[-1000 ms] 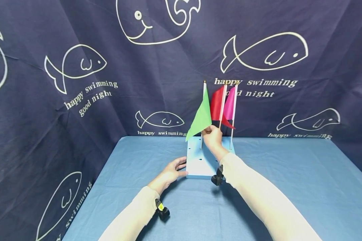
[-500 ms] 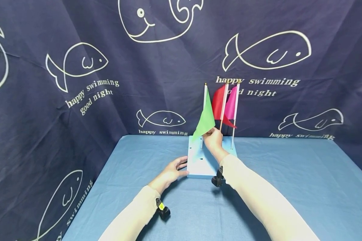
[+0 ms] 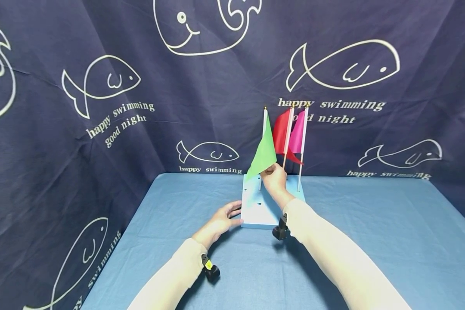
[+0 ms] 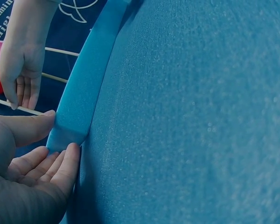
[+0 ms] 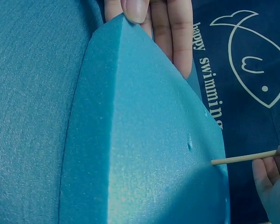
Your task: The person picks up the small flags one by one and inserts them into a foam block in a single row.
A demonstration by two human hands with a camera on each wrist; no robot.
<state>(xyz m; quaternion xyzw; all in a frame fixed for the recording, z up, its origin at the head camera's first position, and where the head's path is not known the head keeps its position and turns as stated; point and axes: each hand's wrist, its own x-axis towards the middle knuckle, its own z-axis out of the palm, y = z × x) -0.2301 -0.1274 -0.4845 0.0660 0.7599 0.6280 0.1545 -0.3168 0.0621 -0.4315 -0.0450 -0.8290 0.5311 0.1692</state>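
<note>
My right hand [image 3: 273, 178] pinches the pole of a green flag [image 3: 264, 155] below its cloth. The wooden pole [image 5: 245, 157] stands with its lower end in a light blue foam board [image 3: 255, 215]. Flat along the board's left side lie the fingers of my left hand [image 3: 221, 219], nearly straight. Its thumb touches the front left corner, as the right wrist view shows. Behind my right hand, a red flag [image 3: 280, 131] and a magenta flag [image 3: 297, 133] are upright. The red flag's lower end is hidden by that hand.
Small dark holes, such as one hole [image 3: 259, 203], mark the board's top. A blue cloth [image 3: 170, 198] covers the table. At the back and left hangs a dark curtain [image 3: 217, 99] with white fish drawings. Each wrist wears a black camera [image 3: 280, 228].
The green flag's cloth has swung slightly to the right and looks narrower. The whole view has shifted a little. Both hands keep their places at the pole and board.
</note>
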